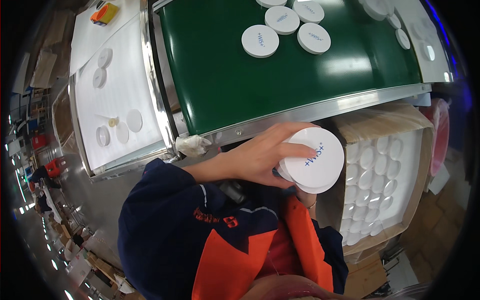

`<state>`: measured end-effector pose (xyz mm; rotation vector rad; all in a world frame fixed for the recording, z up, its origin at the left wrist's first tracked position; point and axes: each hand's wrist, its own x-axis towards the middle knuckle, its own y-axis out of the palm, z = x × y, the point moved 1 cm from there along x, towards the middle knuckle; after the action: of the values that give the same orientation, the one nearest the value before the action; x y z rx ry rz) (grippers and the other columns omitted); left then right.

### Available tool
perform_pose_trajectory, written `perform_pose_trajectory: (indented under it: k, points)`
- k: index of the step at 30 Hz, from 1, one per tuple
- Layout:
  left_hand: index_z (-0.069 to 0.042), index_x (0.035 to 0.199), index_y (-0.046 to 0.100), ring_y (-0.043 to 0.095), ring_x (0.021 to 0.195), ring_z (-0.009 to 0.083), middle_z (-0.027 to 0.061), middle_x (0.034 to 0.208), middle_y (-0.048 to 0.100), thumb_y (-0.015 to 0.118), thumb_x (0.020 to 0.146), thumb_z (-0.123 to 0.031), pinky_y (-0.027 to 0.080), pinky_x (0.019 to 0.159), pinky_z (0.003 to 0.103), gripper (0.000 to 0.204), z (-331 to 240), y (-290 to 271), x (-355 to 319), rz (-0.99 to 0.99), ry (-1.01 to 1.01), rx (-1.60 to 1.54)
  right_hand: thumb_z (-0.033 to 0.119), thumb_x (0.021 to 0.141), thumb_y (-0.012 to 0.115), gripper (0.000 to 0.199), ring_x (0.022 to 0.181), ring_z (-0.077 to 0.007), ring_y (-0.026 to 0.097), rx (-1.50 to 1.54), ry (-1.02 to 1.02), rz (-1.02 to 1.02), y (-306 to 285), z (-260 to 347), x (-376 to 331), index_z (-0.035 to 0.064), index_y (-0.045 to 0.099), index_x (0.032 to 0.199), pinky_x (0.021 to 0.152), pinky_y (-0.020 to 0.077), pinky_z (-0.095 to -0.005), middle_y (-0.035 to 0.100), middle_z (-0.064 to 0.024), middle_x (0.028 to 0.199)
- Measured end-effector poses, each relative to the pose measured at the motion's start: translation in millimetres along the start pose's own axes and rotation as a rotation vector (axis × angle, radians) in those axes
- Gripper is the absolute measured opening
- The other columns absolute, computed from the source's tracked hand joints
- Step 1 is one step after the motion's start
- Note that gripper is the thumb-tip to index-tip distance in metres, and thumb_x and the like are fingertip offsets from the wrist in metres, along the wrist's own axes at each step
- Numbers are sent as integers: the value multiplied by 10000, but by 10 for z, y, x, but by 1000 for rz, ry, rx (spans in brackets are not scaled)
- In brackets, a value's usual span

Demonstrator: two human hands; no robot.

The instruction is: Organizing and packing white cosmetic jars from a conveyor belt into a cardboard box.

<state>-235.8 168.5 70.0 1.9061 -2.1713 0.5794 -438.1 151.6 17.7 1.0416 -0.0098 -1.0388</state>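
Observation:
My left hand [265, 156] is closed on a small stack of white round lids [322, 167], its thumb resting across the top one. The top lid has blue print, and the edge of at least one more shows beneath it. My right hand comes up from below, with only the wrist [306, 198] and its bracelet showing. The lids cover the fingers of that hand, so their grip is hidden. The stack is held in front of my chest, between the conveyor's near edge and an open carton.
The green conveyor belt [215, 75] carries several white lids [260, 41]. At right, a plastic-lined carton [425, 165] holds rows of white round pieces. A white side table [120, 65] at left bears round pieces and an orange-yellow tape roll [105, 14]. A metal rail [320, 111] edges the belt.

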Motion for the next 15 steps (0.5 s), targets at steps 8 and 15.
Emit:
perform_pose_trajectory:
  k: [8, 15]
  points:
    - [-162, 1293, 505, 437, 1264, 395, 198, 1401, 396, 857, 600, -158, 400, 1013, 466, 778, 73, 28, 74, 56, 34, 16, 489, 752, 645, 912, 1264, -297, 507, -30, 56, -4, 666, -736, 705, 21, 306, 1458, 1053, 429, -423, 489, -174, 1387]
    - [-163, 1290, 508, 438, 1263, 398, 198, 1402, 390, 853, 611, -156, 412, 1014, 454, 762, 69, 37, 47, 13, 19, -12, 504, 757, 637, 910, 1267, -298, 503, -56, 86, 13, -333, 13, -254, 25, 310, 1458, 1057, 423, -424, 482, -172, 1394]
